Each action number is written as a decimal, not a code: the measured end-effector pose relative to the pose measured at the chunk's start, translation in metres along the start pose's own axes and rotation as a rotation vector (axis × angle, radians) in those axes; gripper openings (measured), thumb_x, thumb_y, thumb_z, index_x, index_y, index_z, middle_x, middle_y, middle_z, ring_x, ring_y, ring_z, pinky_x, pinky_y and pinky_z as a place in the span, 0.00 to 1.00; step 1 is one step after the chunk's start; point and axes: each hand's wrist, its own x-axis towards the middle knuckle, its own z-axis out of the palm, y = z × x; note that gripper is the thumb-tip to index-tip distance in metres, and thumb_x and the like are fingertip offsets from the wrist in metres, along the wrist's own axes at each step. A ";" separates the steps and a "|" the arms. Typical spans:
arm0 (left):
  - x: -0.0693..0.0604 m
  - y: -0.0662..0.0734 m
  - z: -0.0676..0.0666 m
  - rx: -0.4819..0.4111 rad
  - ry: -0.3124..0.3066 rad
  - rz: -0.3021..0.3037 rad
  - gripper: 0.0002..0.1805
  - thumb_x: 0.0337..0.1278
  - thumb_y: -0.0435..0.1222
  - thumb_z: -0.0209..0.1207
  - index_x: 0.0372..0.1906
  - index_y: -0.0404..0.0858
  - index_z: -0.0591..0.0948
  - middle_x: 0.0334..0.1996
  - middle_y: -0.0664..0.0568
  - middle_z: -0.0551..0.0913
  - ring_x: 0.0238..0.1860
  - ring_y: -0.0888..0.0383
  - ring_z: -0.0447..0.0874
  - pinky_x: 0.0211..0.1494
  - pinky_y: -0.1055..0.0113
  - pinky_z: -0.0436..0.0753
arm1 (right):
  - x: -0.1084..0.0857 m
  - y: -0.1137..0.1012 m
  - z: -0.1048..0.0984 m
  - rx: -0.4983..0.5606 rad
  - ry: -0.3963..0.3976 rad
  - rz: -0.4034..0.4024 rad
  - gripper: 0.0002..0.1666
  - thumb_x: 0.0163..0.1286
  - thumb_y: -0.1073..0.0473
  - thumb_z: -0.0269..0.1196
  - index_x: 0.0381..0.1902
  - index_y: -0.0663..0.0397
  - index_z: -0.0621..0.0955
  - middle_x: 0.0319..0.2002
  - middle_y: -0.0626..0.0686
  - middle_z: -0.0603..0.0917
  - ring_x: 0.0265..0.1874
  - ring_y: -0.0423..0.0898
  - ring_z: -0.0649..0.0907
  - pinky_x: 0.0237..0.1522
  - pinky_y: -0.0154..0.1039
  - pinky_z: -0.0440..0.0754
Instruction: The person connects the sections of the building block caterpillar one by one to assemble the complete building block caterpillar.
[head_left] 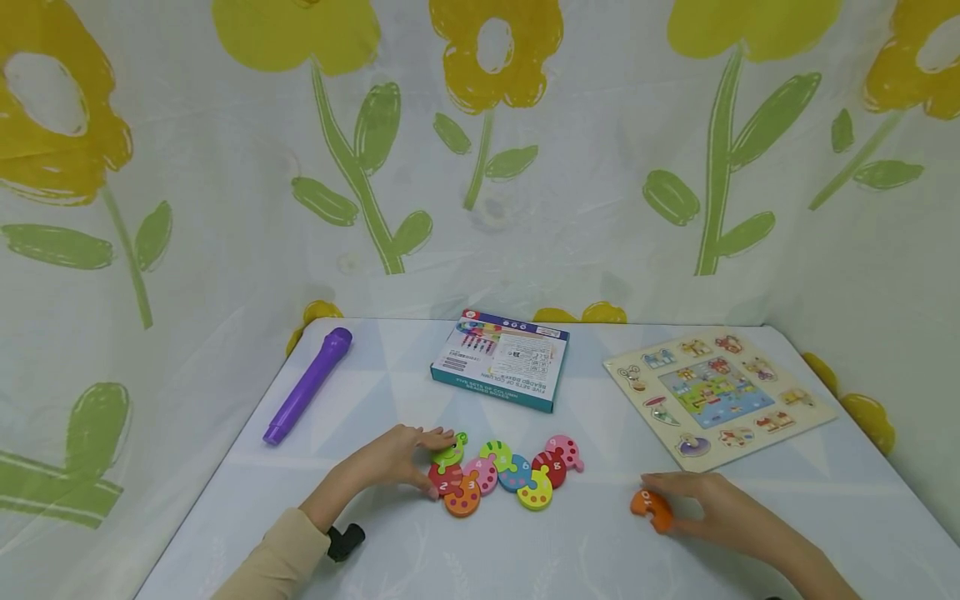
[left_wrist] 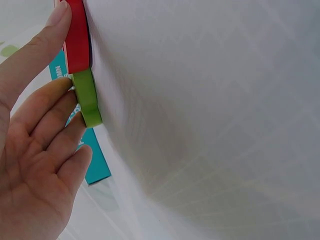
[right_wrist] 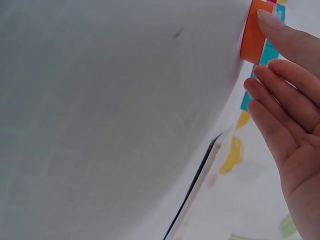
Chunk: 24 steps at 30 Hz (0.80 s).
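A wooden caterpillar number puzzle (head_left: 516, 472) lies in a wavy joined row on the table, its green smiling head at the left end. My left hand (head_left: 393, 458) holds that end, the thumb against the red piece (left_wrist: 77, 37) numbered 2 and the fingertips by the green head (left_wrist: 87, 100). Apart from the row, to the right, sits an orange puzzle piece (head_left: 654, 510) that seems to read 10. My right hand (head_left: 712, 506) grips it between thumb and fingers; in the right wrist view the thumb presses the orange piece (right_wrist: 255, 35) on its side.
Behind the row lies a flat box (head_left: 501, 360) with a teal edge. At the back left is a purple microphone-shaped stick (head_left: 309, 385). A wooden picture board (head_left: 720, 396) lies at the right. A black object (head_left: 346, 542) shows beside the left sleeve. Flowered cloth surrounds the table.
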 end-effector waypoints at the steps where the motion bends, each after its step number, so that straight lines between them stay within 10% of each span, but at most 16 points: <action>1: 0.000 0.000 0.000 0.003 0.000 -0.002 0.41 0.39 0.44 0.75 0.65 0.45 0.75 0.66 0.55 0.70 0.70 0.50 0.62 0.69 0.47 0.62 | 0.001 -0.001 0.000 0.002 -0.008 0.008 0.31 0.57 0.51 0.72 0.58 0.56 0.80 0.55 0.52 0.83 0.54 0.49 0.81 0.49 0.40 0.82; 24: 0.000 0.001 0.000 -0.006 -0.004 -0.019 0.41 0.39 0.44 0.75 0.65 0.46 0.75 0.66 0.55 0.71 0.70 0.51 0.62 0.69 0.47 0.62 | 0.024 -0.013 0.005 0.060 -0.087 0.044 0.32 0.59 0.47 0.70 0.58 0.58 0.80 0.54 0.51 0.83 0.54 0.51 0.81 0.50 0.44 0.81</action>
